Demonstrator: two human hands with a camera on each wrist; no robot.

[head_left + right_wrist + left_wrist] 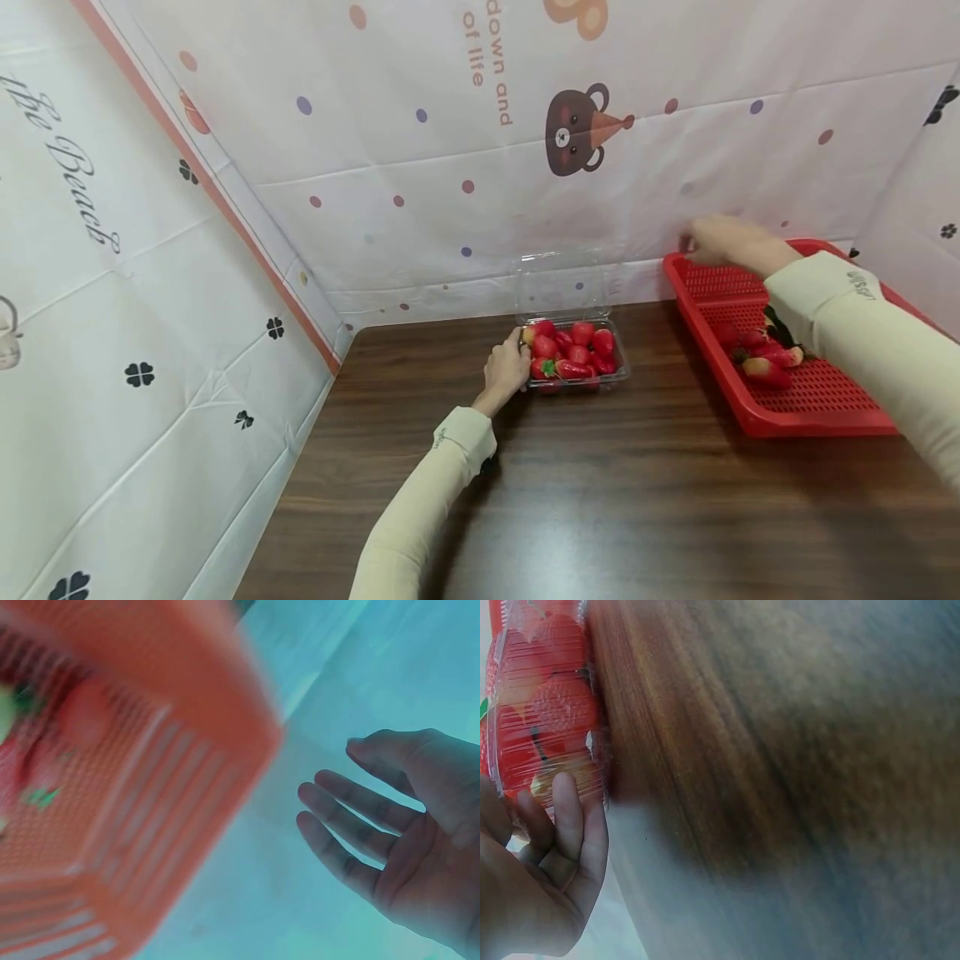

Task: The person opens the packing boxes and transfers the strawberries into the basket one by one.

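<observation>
A clear plastic clamshell box filled with strawberries sits on the table, its transparent lid raised at the back. My left hand holds the box at its left end; in the left wrist view, the fingers lie against the plastic wall. Above the far left corner of a red basket hovers my right hand, slightly blurred. It holds nothing, and its fingers are spread and loosely bent in the right wrist view. Several strawberries lie in the basket, partly covered by the right forearm.
The dark wooden table runs beneath the box and basket. A pale printed sheet covers the wall right behind them. Another printed sheet hangs along the left edge.
</observation>
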